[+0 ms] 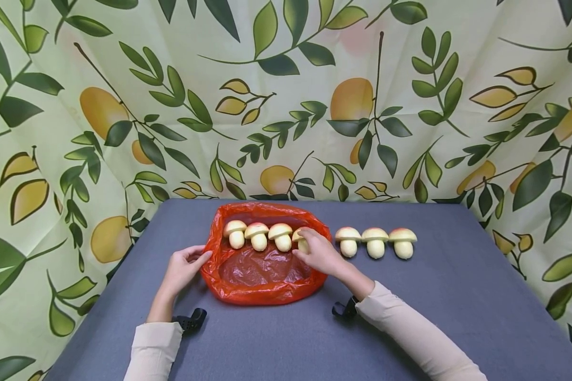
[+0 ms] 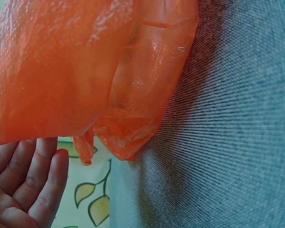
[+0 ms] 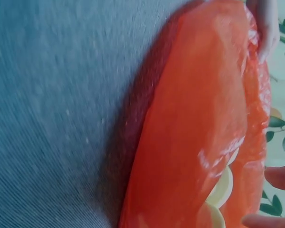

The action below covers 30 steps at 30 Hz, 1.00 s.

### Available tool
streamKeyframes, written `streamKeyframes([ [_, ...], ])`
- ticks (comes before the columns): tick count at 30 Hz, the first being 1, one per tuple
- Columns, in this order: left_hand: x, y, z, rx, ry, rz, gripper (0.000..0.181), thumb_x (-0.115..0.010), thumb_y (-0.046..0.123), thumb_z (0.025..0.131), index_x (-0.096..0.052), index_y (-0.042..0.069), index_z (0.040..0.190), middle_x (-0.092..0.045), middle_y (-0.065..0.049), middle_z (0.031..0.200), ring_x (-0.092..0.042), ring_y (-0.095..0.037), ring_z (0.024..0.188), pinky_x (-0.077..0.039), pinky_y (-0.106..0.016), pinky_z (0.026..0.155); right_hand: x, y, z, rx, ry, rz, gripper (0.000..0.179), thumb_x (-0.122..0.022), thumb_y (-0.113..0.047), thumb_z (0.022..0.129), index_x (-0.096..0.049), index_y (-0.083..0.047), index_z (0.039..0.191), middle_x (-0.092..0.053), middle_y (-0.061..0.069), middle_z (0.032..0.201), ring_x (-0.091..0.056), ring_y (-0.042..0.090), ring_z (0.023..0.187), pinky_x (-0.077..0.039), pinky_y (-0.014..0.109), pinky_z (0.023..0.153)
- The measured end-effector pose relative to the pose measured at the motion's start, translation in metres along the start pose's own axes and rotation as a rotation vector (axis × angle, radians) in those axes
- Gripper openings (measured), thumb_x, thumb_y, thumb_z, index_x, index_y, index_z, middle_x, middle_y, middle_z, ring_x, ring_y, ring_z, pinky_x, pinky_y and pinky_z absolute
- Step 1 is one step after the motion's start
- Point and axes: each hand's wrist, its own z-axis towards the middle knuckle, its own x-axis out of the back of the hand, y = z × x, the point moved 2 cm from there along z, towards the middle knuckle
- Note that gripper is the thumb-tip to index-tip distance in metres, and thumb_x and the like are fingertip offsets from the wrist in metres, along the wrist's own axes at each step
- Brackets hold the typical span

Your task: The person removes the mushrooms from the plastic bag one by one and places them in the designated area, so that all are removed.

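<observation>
A red plastic bag (image 1: 262, 296) lies with its mouth wide, its rim rolled outward. At its left rim my left hand (image 1: 186, 267) grips the plastic by thumb and fingers; the left wrist view shows some fingertips (image 2: 47, 147) partly behind the film. Inside, three mushrooms (image 1: 257, 236) with pale stems and pink-tinged caps form a row. My right hand (image 1: 321, 253) reaches over the right rim, fingers around a fourth mushroom (image 1: 299, 241), partly hidden. In the right wrist view, these fingers (image 3: 281, 178) stand apart above the rim, with background showing between them.
Three more mushrooms (image 1: 375, 242) stand in a row on the grey-blue table (image 1: 434, 307), right of the bag. Behind it hangs a leaf-and-fruit patterned cloth (image 1: 286, 132). Black wrist devices (image 1: 193, 320) sit below both hands.
</observation>
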Motion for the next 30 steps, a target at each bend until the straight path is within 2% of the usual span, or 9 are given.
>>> streamKeyframes([
  [6, 0.001, -0.001, 0.000, -0.004, -0.003, 0.015, 0.035, -0.064, 0.017, 0.092, -0.064, -0.008, 0.116, -0.069, -0.027, 0.104, -0.056, 0.012, 0.073, -0.049, -0.011, 0.070, 0.001, -0.004, -0.011, -0.023, 0.001, 0.045, 0.049, -0.070, -0.018, 0.086, -0.057, 0.006, 0.125, -0.061, 0.021, 0.126, -0.059, 0.031, 0.114, -0.049, 0.045, 0.097],
  [9, 0.001, 0.000, 0.000, -0.005, -0.001, 0.017, 0.035, -0.064, 0.017, 0.092, -0.064, -0.008, 0.116, -0.069, -0.027, 0.104, -0.056, 0.011, 0.074, -0.049, -0.011, 0.069, 0.000, -0.005, -0.016, -0.012, 0.013, 0.055, 0.044, -0.071, -0.017, 0.085, -0.060, 0.006, 0.121, -0.064, 0.019, 0.117, -0.060, 0.027, 0.101, -0.051, 0.041, 0.087],
  [13, 0.001, 0.000, 0.000, -0.001, 0.002, 0.017, 0.034, -0.064, 0.017, 0.092, -0.065, -0.007, 0.117, -0.070, -0.027, 0.104, -0.057, 0.010, 0.074, -0.049, -0.011, 0.070, -0.003, -0.005, -0.018, 0.004, 0.045, 0.064, 0.041, -0.074, -0.013, 0.081, -0.062, 0.007, 0.115, -0.064, 0.019, 0.110, -0.059, 0.025, 0.094, -0.049, 0.037, 0.080],
  [21, 0.000, 0.001, -0.001, 0.002, -0.005, 0.010, 0.036, -0.064, 0.018, 0.092, -0.064, -0.008, 0.117, -0.070, -0.027, 0.105, -0.056, 0.012, 0.074, -0.049, -0.010, 0.070, -0.015, -0.002, -0.014, -0.055, 0.034, 0.105, 0.048, -0.076, -0.010, 0.079, -0.059, 0.006, 0.121, -0.063, 0.021, 0.120, -0.060, 0.032, 0.111, -0.049, 0.046, 0.097],
  [30, -0.001, 0.001, -0.001, 0.002, -0.003, 0.013, 0.034, -0.064, 0.018, 0.092, -0.065, -0.006, 0.117, -0.070, -0.025, 0.105, -0.056, 0.012, 0.074, -0.049, -0.011, 0.070, -0.023, -0.001, -0.010, -0.139, -0.004, 0.100, 0.072, -0.086, -0.013, 0.068, -0.052, 0.006, 0.129, -0.060, 0.023, 0.124, -0.057, 0.035, 0.114, -0.045, 0.049, 0.101],
])
